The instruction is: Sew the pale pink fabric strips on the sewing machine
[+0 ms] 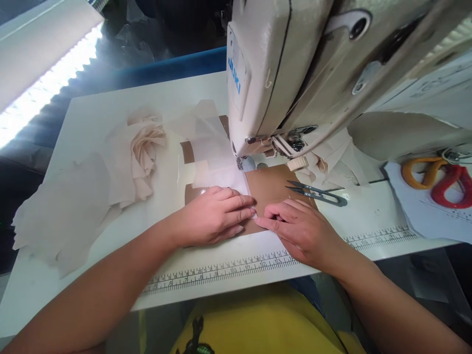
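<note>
My left hand (217, 216) lies flat, fingers stretched together, pressing on a thin white fabric piece (224, 178) laid over a brown sheet (273, 184). My right hand (306, 231) rests on the brown sheet, its fingers curled. One fingertip touches the white fabric's edge close to my left fingertips; whether anything is pinched in the curled fingers is hidden. Just beyond the hands stands the sewing machine head (258, 73), its presser foot (240, 163) at the far end of the white fabric's edge. Thread snips (317, 191) lie beside my right hand, tips on the brown sheet.
Crumpled beige fabric (142, 157) and a flat pale piece (70, 211) cover the left of the table. A ruler tape (217, 273) runs along the front edge. Scissors with orange and red handles (452, 187) lie on paper at right. A bright lamp (47, 73) hangs upper left.
</note>
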Demonstrator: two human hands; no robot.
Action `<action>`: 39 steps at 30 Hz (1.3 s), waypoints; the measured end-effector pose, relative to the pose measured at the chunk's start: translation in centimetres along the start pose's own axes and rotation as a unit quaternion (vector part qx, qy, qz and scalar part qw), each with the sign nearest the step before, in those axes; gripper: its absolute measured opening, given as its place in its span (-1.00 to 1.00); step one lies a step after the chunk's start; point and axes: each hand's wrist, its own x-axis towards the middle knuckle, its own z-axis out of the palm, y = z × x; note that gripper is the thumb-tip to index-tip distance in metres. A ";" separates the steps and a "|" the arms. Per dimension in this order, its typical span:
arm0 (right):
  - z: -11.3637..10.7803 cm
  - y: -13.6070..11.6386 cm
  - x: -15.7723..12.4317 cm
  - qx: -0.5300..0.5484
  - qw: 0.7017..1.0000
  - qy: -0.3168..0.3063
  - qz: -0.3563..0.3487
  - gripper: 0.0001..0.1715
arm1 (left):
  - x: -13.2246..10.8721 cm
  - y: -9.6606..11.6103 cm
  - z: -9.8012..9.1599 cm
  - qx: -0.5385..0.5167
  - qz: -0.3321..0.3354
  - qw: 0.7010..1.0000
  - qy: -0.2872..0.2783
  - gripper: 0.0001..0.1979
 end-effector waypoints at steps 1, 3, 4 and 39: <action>0.0 0.0 0.0 -0.001 1.000 -0.002 0.000 -0.55 | 0.0 0.0 0.0 0.002 0.002 1.000 0.003 -0.66; 0.0 0.1 -0.1 -0.002 1.000 -0.001 0.001 -0.55 | -0.1 0.0 0.1 0.004 0.005 1.000 0.008 -0.67; 0.0 0.1 -0.1 -0.002 1.000 0.000 0.001 -0.55 | -0.1 0.0 0.1 0.005 0.005 1.000 0.008 -0.67; 0.4 0.5 -0.5 0.020 0.999 0.037 0.005 -0.59 | 0.2 0.6 0.1 0.027 -0.025 0.999 0.003 -0.68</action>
